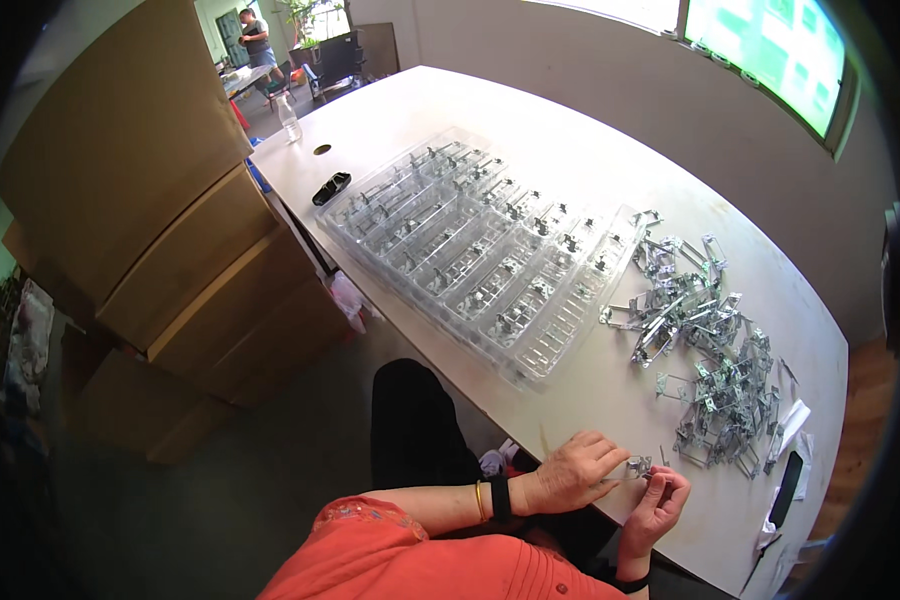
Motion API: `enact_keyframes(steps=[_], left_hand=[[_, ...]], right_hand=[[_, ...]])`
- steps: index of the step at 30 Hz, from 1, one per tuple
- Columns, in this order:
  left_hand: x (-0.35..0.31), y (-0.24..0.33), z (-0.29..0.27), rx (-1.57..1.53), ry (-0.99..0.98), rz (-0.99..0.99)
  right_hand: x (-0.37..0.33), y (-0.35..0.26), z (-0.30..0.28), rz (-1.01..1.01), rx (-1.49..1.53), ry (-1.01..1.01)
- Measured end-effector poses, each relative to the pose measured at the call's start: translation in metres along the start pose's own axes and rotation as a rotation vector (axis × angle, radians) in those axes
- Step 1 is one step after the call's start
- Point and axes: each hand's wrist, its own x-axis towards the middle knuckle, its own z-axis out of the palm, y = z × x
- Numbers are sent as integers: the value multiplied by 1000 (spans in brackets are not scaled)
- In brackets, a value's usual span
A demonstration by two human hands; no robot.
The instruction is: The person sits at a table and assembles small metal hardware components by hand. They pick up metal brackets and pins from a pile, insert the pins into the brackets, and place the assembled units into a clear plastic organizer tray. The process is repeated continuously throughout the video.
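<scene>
Over the table's near edge, my left hand (573, 473) and my right hand (656, 512) meet at a small silvery metal bracket (638, 466). The left fingers are closed on one side of it, while the right thumb and fingers pinch its other side. A thin upright metal piece shows just above the right fingertips. To the right of my hands lies a loose heap of similar metal brackets (720, 385). Beyond them is a see-through plastic tray (530, 372), whose long compartments hold several metal brackets.
The pale table (590, 400) curves away to the far wall. A black object (331, 188) and a glass bottle (289, 118) stand near its far left edge. Cardboard boxes (120, 150) are stacked at left. A dark flat object (788, 487) lies at right. A person (257, 42) stands far off.
</scene>
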Motion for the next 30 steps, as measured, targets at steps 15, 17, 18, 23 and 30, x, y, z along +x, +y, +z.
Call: enact_keyframes(steps=[15, 17, 18, 23, 30], left_hand=[[30, 19, -3, 204, 20, -1], [34, 20, -4, 114, 77, -17], [36, 20, -4, 69, 106, -25], [40, 20, 3, -166, 177, -105], [15, 3, 0, -141, 196, -192]], right_hand=[[3, 14, -9, -63, 158, 78], [4, 13, -9, -56, 187, 74], [4, 13, -8, -52, 202, 72], [5, 19, -11, -51, 185, 65], [6, 13, -8, -31, 159, 37]])
